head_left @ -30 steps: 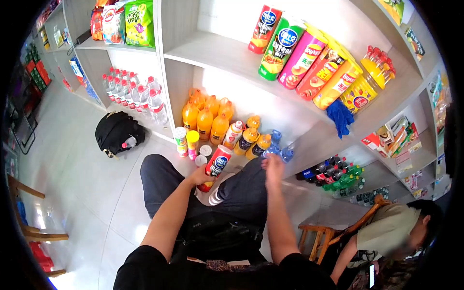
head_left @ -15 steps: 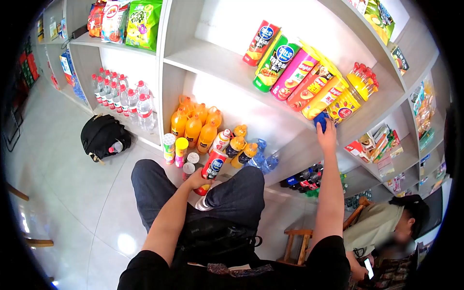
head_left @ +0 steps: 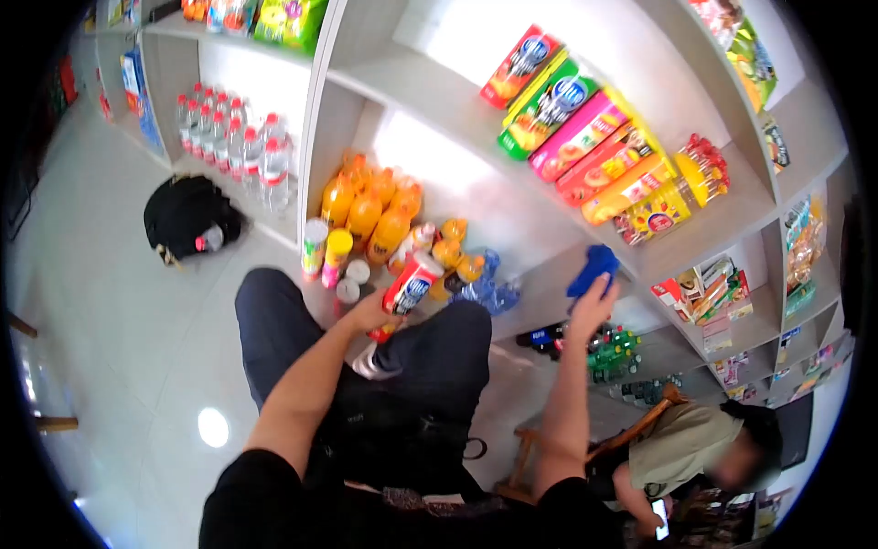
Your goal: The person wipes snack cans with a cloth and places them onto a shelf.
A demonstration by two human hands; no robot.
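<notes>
Between our knees (head_left: 465, 328), our left hand (head_left: 370, 312) has its fingers wrapped round a red can (head_left: 413, 284) whose long axis tilts up and rightward, while our right hand (head_left: 592, 309) grips a blue cloth (head_left: 595, 267) well apart, to the can's right.

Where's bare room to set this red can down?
Bare floor lies between the black backpack and left leg. The upper shelf is bare between its left upright and the canister row. Crowded: around the left hand, with small tubs and orange bottles.
</notes>
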